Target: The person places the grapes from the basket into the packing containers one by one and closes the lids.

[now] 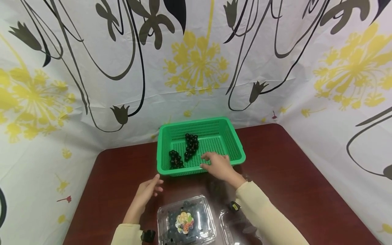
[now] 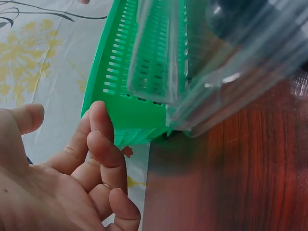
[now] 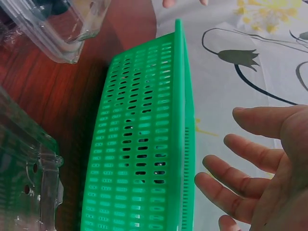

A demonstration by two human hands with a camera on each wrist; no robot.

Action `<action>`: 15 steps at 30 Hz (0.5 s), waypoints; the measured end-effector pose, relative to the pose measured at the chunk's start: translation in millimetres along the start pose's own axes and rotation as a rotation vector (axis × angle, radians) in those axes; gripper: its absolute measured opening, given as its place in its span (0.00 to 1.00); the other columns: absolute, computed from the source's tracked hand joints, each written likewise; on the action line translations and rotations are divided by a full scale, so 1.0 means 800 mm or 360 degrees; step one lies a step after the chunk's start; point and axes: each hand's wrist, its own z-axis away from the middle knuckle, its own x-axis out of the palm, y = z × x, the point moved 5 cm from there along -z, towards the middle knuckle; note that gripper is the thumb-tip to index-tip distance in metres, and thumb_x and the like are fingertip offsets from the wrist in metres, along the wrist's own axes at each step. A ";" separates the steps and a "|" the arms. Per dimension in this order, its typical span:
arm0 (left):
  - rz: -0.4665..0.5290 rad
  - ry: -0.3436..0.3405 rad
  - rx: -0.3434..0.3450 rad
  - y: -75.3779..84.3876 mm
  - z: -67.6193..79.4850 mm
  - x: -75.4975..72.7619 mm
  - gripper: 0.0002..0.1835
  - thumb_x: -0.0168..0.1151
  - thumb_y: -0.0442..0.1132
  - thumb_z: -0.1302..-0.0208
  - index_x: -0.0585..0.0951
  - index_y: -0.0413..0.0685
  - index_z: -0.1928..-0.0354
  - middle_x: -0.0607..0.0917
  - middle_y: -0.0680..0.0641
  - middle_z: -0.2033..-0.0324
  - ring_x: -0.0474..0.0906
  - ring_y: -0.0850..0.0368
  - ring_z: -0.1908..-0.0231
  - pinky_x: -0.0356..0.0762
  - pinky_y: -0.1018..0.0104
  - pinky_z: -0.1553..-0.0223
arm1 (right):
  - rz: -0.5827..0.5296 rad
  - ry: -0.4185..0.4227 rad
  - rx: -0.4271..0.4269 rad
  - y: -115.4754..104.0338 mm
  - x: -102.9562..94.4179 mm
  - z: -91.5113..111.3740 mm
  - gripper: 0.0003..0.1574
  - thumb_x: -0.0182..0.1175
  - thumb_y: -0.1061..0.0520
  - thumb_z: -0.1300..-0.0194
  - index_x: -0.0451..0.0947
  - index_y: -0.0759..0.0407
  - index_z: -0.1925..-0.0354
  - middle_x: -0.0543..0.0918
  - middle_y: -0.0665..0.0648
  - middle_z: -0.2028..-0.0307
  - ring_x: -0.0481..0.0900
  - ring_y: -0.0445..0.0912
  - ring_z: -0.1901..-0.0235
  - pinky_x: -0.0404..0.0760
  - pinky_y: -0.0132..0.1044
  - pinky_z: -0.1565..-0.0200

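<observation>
A green plastic basket point(image 1: 211, 146) holds two bunches of dark grapes, one bunch point(image 1: 191, 145) near its middle and a smaller bunch point(image 1: 175, 160) in the front left corner. Over the basket's front rim hovers my right hand point(image 1: 218, 165), fingers loosely bent, holding nothing. My left hand point(image 1: 144, 194) is near the front left corner, its fingers relaxed with nothing in them. Between my forearms a clear plastic box point(image 1: 200, 217) of dark grapes with a round fruit sticker point(image 1: 184, 223) lies closed on the table. In the right wrist view, the right hand's fingers point(image 3: 231, 173) are spread beside the basket rim.
Another clear plastic container point(image 1: 228, 226) sits right of the grape box, partly under my right sleeve. The dark red wooden table point(image 1: 122, 177) meets patterned cloth point(image 1: 196, 98) at the back and sides. A small black wrist device point(image 1: 148, 235) is on the left wrist.
</observation>
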 end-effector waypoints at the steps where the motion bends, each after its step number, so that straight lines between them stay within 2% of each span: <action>1: -0.0002 0.0000 0.0003 0.000 0.000 0.000 0.32 0.48 0.62 0.30 0.80 0.37 0.49 0.85 0.44 0.67 0.77 0.51 0.65 0.72 0.60 0.59 | 0.0002 -0.0002 0.0000 0.000 0.001 0.000 0.23 0.64 0.47 0.37 0.78 0.52 0.46 0.85 0.53 0.51 0.80 0.49 0.49 0.61 0.53 0.47; 8: 0.0002 -0.0009 0.0024 0.000 -0.008 0.002 0.31 0.51 0.60 0.31 0.80 0.36 0.50 0.84 0.45 0.69 0.77 0.51 0.64 0.73 0.60 0.60 | 0.0030 -0.0031 -0.0010 0.002 0.007 -0.005 0.20 0.62 0.48 0.36 0.79 0.52 0.47 0.86 0.54 0.54 0.82 0.49 0.53 0.63 0.53 0.48; 15: 0.0010 -0.0015 0.0009 0.000 -0.014 0.005 0.28 0.51 0.56 0.29 0.80 0.36 0.50 0.84 0.46 0.69 0.76 0.52 0.65 0.73 0.59 0.58 | 0.0148 -0.0039 -0.0050 0.001 0.011 -0.021 0.16 0.58 0.47 0.32 0.81 0.51 0.50 0.86 0.50 0.56 0.82 0.47 0.55 0.65 0.52 0.51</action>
